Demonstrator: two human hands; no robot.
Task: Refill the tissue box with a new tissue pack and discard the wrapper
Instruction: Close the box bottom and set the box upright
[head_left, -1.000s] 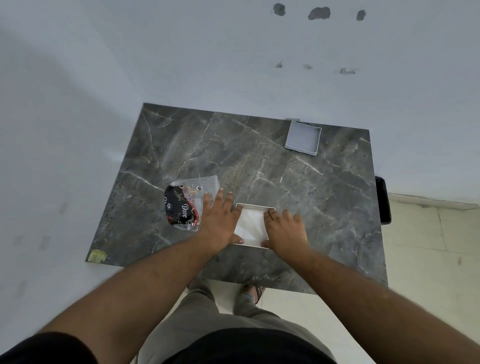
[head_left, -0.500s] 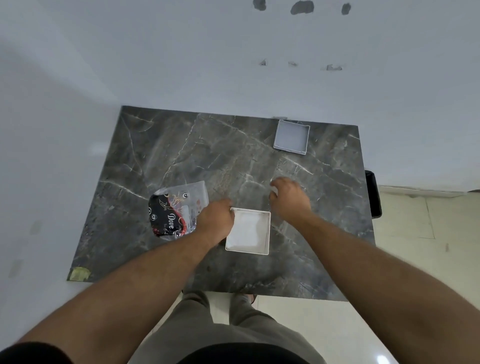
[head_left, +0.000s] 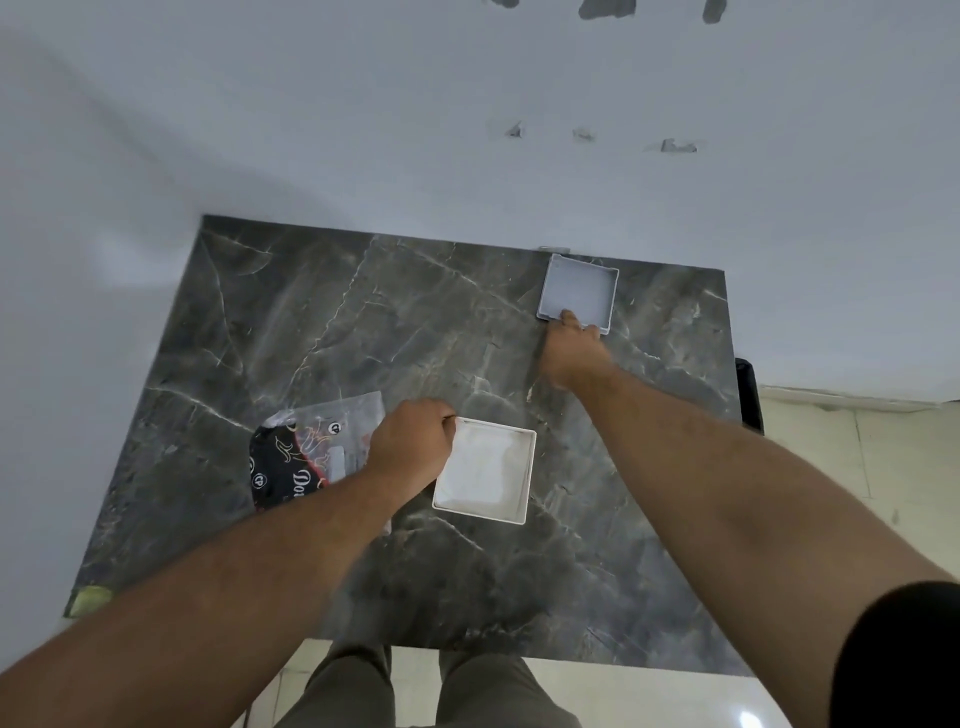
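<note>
Your left hand (head_left: 410, 447), curled into a fist, touches the left edge of the white square tissue-filled box (head_left: 485, 470) on the near dark marble table (head_left: 332, 322), with the clear-and-black plastic wrapper (head_left: 306, 457) partly under it. Your right hand (head_left: 574, 353) reaches far right, fingertips on the near rim of the grey square lid (head_left: 579, 291); I cannot tell whether it grips.

Left hand (head_left: 410, 447) fisted, right hand (head_left: 571, 353) outstretched

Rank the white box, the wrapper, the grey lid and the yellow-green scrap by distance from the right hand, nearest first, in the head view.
1. Grey lid, at the table's far right; the right hand has its fingertips at its near edge.
2. White box, near the middle, beside the left hand.
3. Wrapper, left of the box.
4. Yellow-green scrap, at the near left corner.
</note>
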